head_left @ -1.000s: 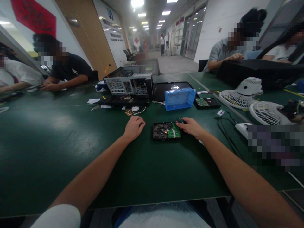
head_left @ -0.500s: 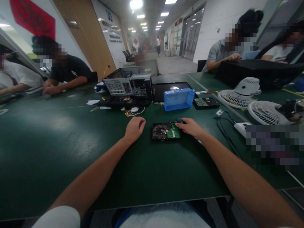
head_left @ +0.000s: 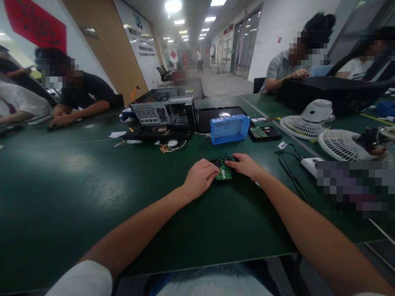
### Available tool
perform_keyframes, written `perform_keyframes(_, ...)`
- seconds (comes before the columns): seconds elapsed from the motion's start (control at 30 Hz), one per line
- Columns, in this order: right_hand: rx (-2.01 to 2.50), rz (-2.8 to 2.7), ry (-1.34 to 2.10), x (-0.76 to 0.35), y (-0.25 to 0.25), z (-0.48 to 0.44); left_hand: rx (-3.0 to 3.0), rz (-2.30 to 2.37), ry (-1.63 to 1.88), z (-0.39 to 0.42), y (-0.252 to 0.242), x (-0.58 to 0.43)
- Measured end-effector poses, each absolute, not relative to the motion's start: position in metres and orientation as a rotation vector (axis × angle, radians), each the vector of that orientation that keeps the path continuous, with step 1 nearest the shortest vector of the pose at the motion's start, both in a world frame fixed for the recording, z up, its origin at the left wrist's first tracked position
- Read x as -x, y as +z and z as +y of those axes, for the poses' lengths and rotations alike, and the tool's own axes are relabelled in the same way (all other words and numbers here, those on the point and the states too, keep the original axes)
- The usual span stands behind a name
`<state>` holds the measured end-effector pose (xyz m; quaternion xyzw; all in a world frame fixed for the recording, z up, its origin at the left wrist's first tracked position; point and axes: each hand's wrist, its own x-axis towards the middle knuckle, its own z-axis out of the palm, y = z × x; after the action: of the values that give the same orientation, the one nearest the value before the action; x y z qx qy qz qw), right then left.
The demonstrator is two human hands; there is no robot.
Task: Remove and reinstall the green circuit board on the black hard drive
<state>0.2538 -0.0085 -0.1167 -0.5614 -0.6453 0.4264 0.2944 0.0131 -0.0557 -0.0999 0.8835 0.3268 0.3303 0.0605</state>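
Note:
A hard drive (head_left: 224,175) lies flat on the green table in front of me, its green circuit board facing up. My left hand (head_left: 202,176) reaches over the drive's left part, fingers pinched together at the board; whatever is between the fingertips is hidden. At the drive's upper right corner, my right hand (head_left: 246,165) is closed around a screwdriver (head_left: 230,157) with a dark green handle; its shaft cannot be seen. Several tiny bright pieces (head_left: 179,163), possibly screws, lie on the table to the left.
Beyond the drive stand a blue plastic bin (head_left: 230,130) and an opened computer case (head_left: 163,112). Another drive (head_left: 265,133) lies right of the bin. White fans (head_left: 341,144) and a power strip (head_left: 309,164) with cables are at the right. Other people sit across the table.
My left hand has moved right from the bare table onto the drive, now covering its left part. Tiny bright pieces show where that hand was. My right hand stays at the drive's corner.

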Motion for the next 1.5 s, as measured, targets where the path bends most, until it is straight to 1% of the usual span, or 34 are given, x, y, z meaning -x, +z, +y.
perform_keyframes(0.1, 1.495, -1.73, 1.125, -0.254, -0.119, -0.007, -2.715, 0.999, 0.924, -0.052, -0.107, -0.012)
perform_keyframes(0.33, 1.486, -1.731, 1.121, -0.254, -0.121, -0.007, -2.77, 1.009, 0.913, -0.045, -0.113, -0.006)
perform_keyframes(0.47, 1.496, -1.727, 1.112, -0.254, -0.119, -0.008, -2.804, 0.982, 0.854, -0.047, -0.114, -0.009)
perform_keyframes(0.7, 1.489, -1.732, 1.112, -0.253, -0.118, -0.009, -2.786, 1.031, 0.864, -0.049, -0.112, -0.009)
perform_keyframes(1.03, 1.48, -1.716, 1.116, -0.254, -0.121, -0.006, -2.863, 0.95, 0.778, -0.048, -0.109, -0.006)
perform_keyframes(1.3, 1.48, -1.715, 1.116, -0.255, -0.122, -0.005, -2.776, 1.068, 0.866, -0.049, -0.11, -0.007)
perform_keyframes(1.5, 1.477, -1.723, 1.126, -0.254, -0.119, -0.008, -2.794, 1.057, 0.866, -0.057, -0.108, -0.009)
